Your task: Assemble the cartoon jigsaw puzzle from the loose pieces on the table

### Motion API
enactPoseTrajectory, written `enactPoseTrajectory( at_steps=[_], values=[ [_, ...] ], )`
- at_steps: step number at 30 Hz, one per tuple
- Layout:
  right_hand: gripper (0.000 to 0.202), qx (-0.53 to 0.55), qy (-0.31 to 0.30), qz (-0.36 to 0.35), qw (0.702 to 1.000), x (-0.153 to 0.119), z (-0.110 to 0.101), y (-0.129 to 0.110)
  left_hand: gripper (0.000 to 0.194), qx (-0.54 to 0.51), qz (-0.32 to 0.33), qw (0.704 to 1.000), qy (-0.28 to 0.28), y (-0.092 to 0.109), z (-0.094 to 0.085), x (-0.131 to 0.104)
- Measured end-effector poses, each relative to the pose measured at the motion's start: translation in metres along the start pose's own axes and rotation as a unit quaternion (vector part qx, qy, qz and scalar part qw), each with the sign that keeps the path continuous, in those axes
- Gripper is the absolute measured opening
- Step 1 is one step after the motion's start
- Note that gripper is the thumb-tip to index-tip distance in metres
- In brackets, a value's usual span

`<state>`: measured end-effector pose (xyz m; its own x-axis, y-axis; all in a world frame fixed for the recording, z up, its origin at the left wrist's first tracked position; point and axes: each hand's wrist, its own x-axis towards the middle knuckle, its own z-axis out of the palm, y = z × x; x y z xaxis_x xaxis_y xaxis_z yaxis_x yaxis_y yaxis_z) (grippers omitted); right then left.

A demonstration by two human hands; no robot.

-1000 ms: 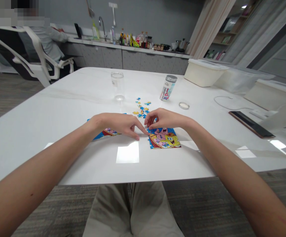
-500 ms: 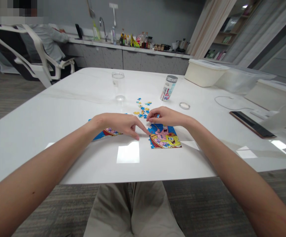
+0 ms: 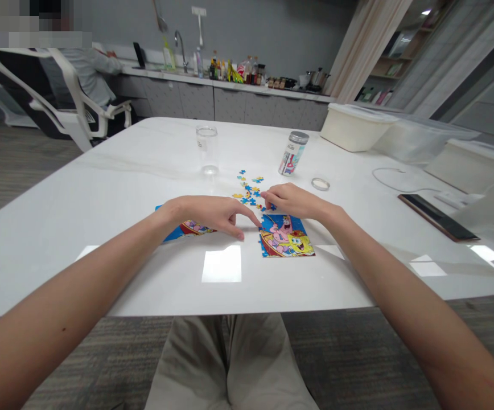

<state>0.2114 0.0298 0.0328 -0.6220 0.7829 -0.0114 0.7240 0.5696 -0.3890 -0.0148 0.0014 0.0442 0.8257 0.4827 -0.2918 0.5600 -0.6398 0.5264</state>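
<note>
A partly joined cartoon puzzle (image 3: 287,236) lies flat near the table's front edge, its left side jagged. My left hand (image 3: 225,216) has its index finger stretched onto that left edge, thumb apart, holding nothing. Beyond the puzzle's top edge, my right hand (image 3: 287,199) has its fingers bent together near loose pieces; what is between them, if anything, is too small to tell. Several loose puzzle pieces (image 3: 248,188) are scattered in front of the hands. Under my left wrist lies a blue and red picture sheet (image 3: 193,228), partly covered.
Further back stand a clear jar (image 3: 208,151) and a printed canister (image 3: 293,152), with a ring-shaped lid (image 3: 320,184) nearby. At the right are a dark phone (image 3: 437,217), a cable and storage boxes (image 3: 355,128). A person sits at the far left.
My right hand has shifted slightly away from the puzzle's top edge, toward the loose pieces, uncovering more of them. My left index finger has moved slightly up along the puzzle's left edge.
</note>
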Motion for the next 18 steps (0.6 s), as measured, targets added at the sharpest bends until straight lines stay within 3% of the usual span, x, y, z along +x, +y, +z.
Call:
enactPoseTrajectory(
  at_steps=[4, 10, 14, 18],
  values=[
    [0.031, -0.073, 0.065, 0.017, 0.995, 0.003, 0.004, 0.009, 0.050, 0.038, -0.062, 0.996, 0.060, -0.001, 0.001, 0.001],
    [0.021, -0.120, 0.071, 0.066, 0.988, 0.003, 0.007, 0.018, 0.045, 0.162, -0.159, 0.964, 0.137, -0.010, 0.006, 0.007],
    [0.014, -0.101, 0.044, 0.062, 0.992, 0.001, 0.002, 0.020, 0.050, 0.217, -0.186, 0.944, 0.162, -0.018, 0.009, 0.009],
    [0.019, -0.050, -0.010, 0.026, 0.998, -0.002, 0.000, 0.018, 0.051, 0.236, -0.193, 0.941, 0.146, -0.018, 0.009, 0.008]
  ],
)
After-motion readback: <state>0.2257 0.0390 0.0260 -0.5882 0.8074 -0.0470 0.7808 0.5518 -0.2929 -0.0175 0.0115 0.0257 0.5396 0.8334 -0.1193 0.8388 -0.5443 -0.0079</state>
